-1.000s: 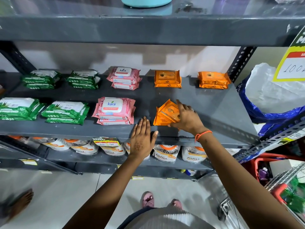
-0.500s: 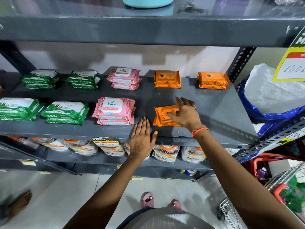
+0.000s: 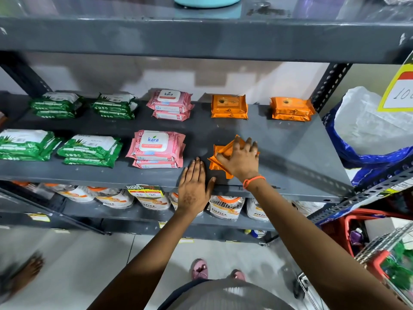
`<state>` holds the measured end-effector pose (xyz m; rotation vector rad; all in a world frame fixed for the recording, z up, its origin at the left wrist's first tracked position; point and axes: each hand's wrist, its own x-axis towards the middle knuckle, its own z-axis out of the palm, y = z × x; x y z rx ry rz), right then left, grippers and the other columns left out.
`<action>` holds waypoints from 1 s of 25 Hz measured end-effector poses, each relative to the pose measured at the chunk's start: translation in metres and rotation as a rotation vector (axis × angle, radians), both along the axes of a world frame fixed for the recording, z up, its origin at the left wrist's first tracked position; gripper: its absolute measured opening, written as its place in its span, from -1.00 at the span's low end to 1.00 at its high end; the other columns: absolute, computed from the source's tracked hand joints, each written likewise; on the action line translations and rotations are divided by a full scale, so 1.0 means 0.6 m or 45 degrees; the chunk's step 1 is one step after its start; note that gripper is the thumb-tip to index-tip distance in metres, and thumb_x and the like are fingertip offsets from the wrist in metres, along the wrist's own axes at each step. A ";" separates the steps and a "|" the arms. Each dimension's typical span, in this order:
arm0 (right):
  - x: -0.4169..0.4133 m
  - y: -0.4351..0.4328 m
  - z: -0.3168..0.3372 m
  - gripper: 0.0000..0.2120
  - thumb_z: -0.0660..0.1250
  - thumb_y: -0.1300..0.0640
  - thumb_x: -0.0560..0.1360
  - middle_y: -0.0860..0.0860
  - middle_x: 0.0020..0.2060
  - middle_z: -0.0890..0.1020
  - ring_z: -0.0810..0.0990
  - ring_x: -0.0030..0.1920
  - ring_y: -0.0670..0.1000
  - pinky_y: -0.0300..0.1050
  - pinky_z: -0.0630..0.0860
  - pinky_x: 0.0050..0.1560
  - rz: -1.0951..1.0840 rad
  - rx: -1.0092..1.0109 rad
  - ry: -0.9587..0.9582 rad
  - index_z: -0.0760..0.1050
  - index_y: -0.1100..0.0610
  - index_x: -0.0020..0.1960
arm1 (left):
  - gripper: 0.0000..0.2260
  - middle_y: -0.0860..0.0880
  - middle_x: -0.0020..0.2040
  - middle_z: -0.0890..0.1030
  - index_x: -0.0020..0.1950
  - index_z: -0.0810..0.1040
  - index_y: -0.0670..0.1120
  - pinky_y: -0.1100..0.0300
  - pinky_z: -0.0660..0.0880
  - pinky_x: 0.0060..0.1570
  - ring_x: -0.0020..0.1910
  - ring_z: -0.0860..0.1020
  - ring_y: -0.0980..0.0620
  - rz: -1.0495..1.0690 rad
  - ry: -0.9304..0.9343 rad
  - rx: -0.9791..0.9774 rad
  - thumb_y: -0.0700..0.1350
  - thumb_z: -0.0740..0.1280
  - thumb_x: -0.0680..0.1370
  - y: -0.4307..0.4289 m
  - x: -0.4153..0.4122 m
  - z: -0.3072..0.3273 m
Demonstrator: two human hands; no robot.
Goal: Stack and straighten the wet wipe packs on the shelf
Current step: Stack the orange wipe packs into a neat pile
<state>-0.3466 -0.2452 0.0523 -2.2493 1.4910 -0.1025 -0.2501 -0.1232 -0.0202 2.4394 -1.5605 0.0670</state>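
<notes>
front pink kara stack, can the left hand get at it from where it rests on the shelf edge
Probably yes. The left hand lies flat and empty on the shelf front, just right of the front pink kara stack, with only bare shelf between. The right hand is busy on the orange packs.

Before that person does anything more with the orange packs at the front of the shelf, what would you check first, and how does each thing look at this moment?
1. Right hand has hold of the front orange packs: ok, its fingers are spread over the top of them.
2. Front orange packs lie square to the shelf edge: not ok, they sit skewed, corners fanned out.
3. Left hand is out of the way: ok, flat on the shelf beside the packs, holding nothing.
4. Room beside the pink stack: ok, a gap of bare shelf shows between.
5. Rear orange stacks are tidy: ok, both look even.
6. How many packs lie under the right hand: cannot tell.
</notes>
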 end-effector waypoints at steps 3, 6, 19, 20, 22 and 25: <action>0.003 -0.018 0.009 -0.21 0.27 -0.23 0.42 0.13 0.56 -0.02 -0.19 0.54 0.23 0.37 -0.09 0.48 0.149 0.010 -0.105 0.06 0.04 0.51 | -0.43 -0.18 0.42 0.38 0.42 0.28 -0.21 0.01 0.26 0.39 0.40 0.35 -0.10 -0.003 -0.007 0.011 0.15 -0.05 0.59 0.000 -0.001 0.001; -0.002 -0.023 0.009 -0.16 0.27 -0.34 0.36 0.21 0.55 -0.10 -0.22 0.52 0.30 0.33 -0.09 0.48 0.112 -0.059 -0.048 0.08 -0.02 0.50 | -0.42 -0.17 0.42 0.38 0.42 0.29 -0.21 0.02 0.25 0.40 0.41 0.35 -0.10 -0.004 -0.025 0.011 0.16 -0.08 0.59 0.000 -0.002 0.002; -0.036 -0.058 0.021 -0.06 0.46 -0.08 0.29 0.19 0.39 0.36 0.30 0.36 0.28 0.24 0.25 0.42 0.475 -0.107 0.250 0.06 0.20 0.48 | -0.35 -0.15 0.45 0.34 0.44 0.27 -0.16 -0.01 0.23 0.41 0.44 0.30 -0.09 -0.078 -0.041 0.029 0.24 -0.20 0.58 0.010 0.015 -0.005; -0.037 -0.061 0.020 -0.06 0.46 -0.04 0.28 0.14 0.43 0.32 0.26 0.39 0.26 0.25 0.20 0.44 0.541 -0.108 0.258 0.05 0.16 0.50 | -0.33 -0.14 0.46 0.32 0.45 0.24 -0.16 -0.02 0.21 0.42 0.45 0.28 -0.10 -0.084 -0.048 0.040 0.25 -0.21 0.57 0.011 0.017 -0.007; -0.039 -0.067 0.018 -0.07 0.45 0.03 0.29 0.07 0.49 0.25 0.19 0.44 0.22 0.25 0.13 0.47 0.647 -0.092 0.275 0.01 0.08 0.52 | -0.31 -0.14 0.48 0.29 0.46 0.22 -0.15 -0.02 0.19 0.43 0.46 0.25 -0.10 -0.088 -0.060 0.064 0.29 -0.23 0.55 0.011 0.019 -0.008; -0.037 -0.077 0.010 -0.06 0.45 0.07 0.30 0.03 0.51 0.22 0.16 0.47 0.20 0.24 0.10 0.49 0.739 -0.056 0.259 -0.01 0.03 0.52 | -0.27 -0.15 0.49 0.27 0.46 0.21 -0.15 -0.03 0.16 0.43 0.47 0.24 -0.10 -0.092 -0.057 0.071 0.32 -0.24 0.53 0.010 0.016 -0.005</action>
